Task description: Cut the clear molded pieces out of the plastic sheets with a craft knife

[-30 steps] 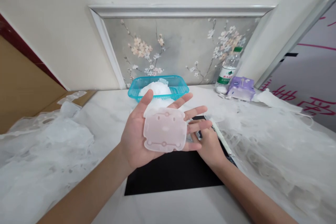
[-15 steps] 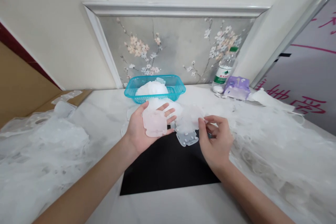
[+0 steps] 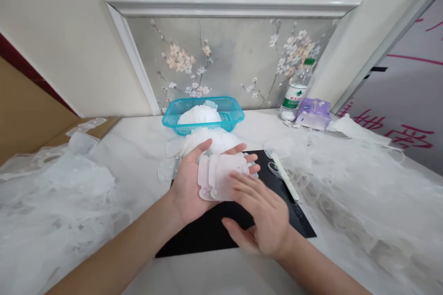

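My left hand (image 3: 188, 182) lies palm up above a black mat (image 3: 221, 226), fingers stretched out. Two pale translucent plastic pieces (image 3: 219, 177) rest overlapping on its palm and fingers. My right hand (image 3: 261, 214) reaches over from the right, fingers spread, and its fingertips press on the upper piece. More of the same clear pieces lie in a heap (image 3: 207, 140) just beyond my left hand.
A turquoise basket (image 3: 228, 113) heaped with white pieces stands at the back. A water bottle (image 3: 294, 94) and a purple tissue pack (image 3: 313, 114) sit at the back right. White netting (image 3: 363, 193) covers both sides of the table. A white pen (image 3: 285, 179) lies on the mat's right edge.
My left hand has come back towards me. My right hand, which held a second piece in the air, has laid it on the first and now rests on the stack.
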Available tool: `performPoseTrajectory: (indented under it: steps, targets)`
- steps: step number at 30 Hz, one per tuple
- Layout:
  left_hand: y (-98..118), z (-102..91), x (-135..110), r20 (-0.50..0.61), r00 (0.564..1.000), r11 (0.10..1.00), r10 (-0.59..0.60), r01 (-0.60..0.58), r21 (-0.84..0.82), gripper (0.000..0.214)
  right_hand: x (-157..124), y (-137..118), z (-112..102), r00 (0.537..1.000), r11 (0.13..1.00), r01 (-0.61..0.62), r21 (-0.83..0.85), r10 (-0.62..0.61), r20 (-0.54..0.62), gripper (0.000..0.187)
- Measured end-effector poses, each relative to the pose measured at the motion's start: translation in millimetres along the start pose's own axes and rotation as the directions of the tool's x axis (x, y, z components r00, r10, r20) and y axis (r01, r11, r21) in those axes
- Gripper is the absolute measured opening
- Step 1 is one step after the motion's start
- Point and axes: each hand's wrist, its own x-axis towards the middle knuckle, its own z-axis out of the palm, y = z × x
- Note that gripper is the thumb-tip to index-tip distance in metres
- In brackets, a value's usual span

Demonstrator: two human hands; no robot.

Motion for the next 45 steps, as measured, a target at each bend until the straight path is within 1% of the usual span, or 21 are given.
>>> performPoseTrajectory:
  steps: [2,4,5,7,9,11,13,15,17,19,25,27,30,32,33,34,36,38,41,43,45]
  targets:
    - [6,1.7,-3,0.061,0.998,1.0,0.019,-0.02,0.012,0.055,3,9,-6,0.99,0.993,-0.048,-0.105,0.034,-0.135,0.025]
    - [11,3.5,-6,0.11,0.993,0.999,0.04,-0.043,0.023,0.055,5,20,-8,0.96,0.958,-0.204,-0.203,0.155,-0.233,0.019]
    - [13,4.7,-8,0.129,0.99,0.998,0.051,-0.056,0.031,0.055,6,26,-8,0.938,0.92,-0.309,-0.243,0.253,-0.237,0.016]
    - [15,7.6,-10,0.158,0.985,0.996,0.063,-0.072,0.054,0.055,5,36,-4,0.873,0.806,-0.488,-0.335,0.462,-0.159,0.013]
    - [17,10.7,-13,0.174,0.982,0.994,0.074,-0.087,0.069,0.055,0,44,3,0.785,0.693,-0.557,-0.457,0.619,-0.018,0.023]
    - [17,13.3,-14,0.177,0.981,0.993,0.079,-0.094,0.073,0.055,-9,47,10,0.694,0.626,-0.527,-0.575,0.708,0.134,0.034]
    - [17,14.8,-15,0.175,0.981,0.992,0.084,-0.099,0.08,0.055,-17,48,16,0.607,0.591,-0.487,-0.643,0.758,0.238,0.037]
    - [18,15.4,-15,0.175,0.981,0.991,0.084,-0.1,0.086,0.055,-19,46,18,0.548,0.585,-0.47,-0.661,0.781,0.301,0.035]
    - [18,15.5,-15,0.177,0.981,0.991,0.086,-0.102,0.084,0.055,-17,43,18,0.512,0.58,-0.469,-0.666,0.793,0.33,0.032]
    - [19,15.6,-16,0.175,0.981,0.992,0.084,-0.099,0.077,0.056,-11,41,15,0.494,0.574,-0.463,-0.676,0.8,0.34,0.028]
    - [19,15.5,-17,0.165,0.982,0.993,0.09,-0.101,0.063,0.056,-4,40,10,0.483,0.566,-0.468,-0.679,0.807,0.34,0.026]
    - [19,14.6,-16,0.166,0.982,0.993,0.09,-0.102,0.063,0.056,-7,42,11,0.51,0.573,-0.467,-0.674,0.797,0.325,0.025]
    - [20,13.1,-15,0.175,0.981,0.993,0.088,-0.1,0.06,0.057,-10,45,12,0.586,0.599,-0.459,-0.657,0.759,0.283,0.021]
    - [20,12.6,-15,0.181,0.979,0.993,0.091,-0.103,0.061,0.057,-11,46,12,0.623,0.619,-0.491,-0.613,0.741,0.249,0.016]
    - [20,12.6,-15,0.182,0.979,0.992,0.093,-0.106,0.063,0.056,-10,46,12,0.623,0.625,-0.537,-0.566,0.746,0.233,0.013]
    - [19,12.8,-15,0.178,0.979,0.992,0.098,-0.111,0.065,0.056,-8,45,11,0.603,0.619,-0.61,-0.495,0.768,0.218,0.011]
    - [19,13.4,-15,0.159,0.981,0.991,0.107,-0.119,0.067,0.056,-4,43,10,0.508,0.548,-0.797,-0.252,0.835,0.211,0.016]
    - [19,13.7,-15,0.126,0.986,0.99,0.113,-0.122,0.065,0.056,1,41,9,0.378,0.37,-0.926,0.08,0.895,0.237,0.024]
    - [21,12.1,-13,0.01,0.991,0.988,0.137,-0.137,0.073,0.054,6,41,8,0.22,0.091,-0.893,0.441,0.943,0.25,0.033]
    - [23,9.2,-10,-0.116,0.98,0.984,0.161,-0.15,0.096,0.052,6,43,8,0.144,0.001,-0.841,0.541,0.965,0.221,0.035]
    - [23,4.8,-6,-0.248,0.957,0.984,0.151,-0.122,0.131,0.049,6,46,8,0.111,-0.024,-0.811,0.585,0.975,0.194,0.034]
